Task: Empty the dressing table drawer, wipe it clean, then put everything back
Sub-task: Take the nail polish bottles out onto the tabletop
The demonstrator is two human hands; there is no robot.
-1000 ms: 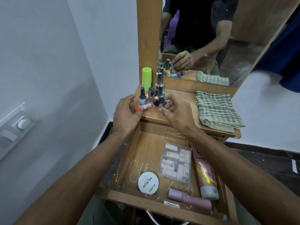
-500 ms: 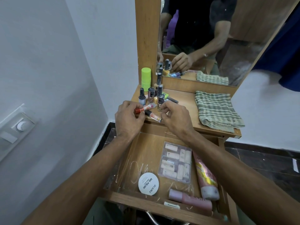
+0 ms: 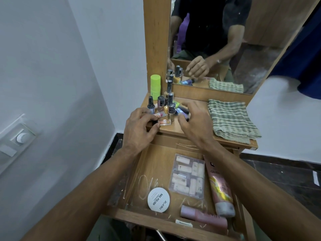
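Note:
The open wooden drawer holds a clear box of nail tips, a white round nail polish tin, a pink tube, a mauve tube and a small white item. On the dressing table top stand several nail polish bottles. My left hand pinches small lip gloss tubes at the top's front left edge. My right hand hovers with spread fingers over a dark blue bottle lying on its side.
A folded green checked cloth lies on the right of the top. A lime green cylinder stands at the back left by the mirror. A white wall with a switch panel is close on the left.
Both hands moved back up onto the table top. The left hand set the lip gloss tubes down beside the bottles, and the right hand let go and spread over the lying bottle.

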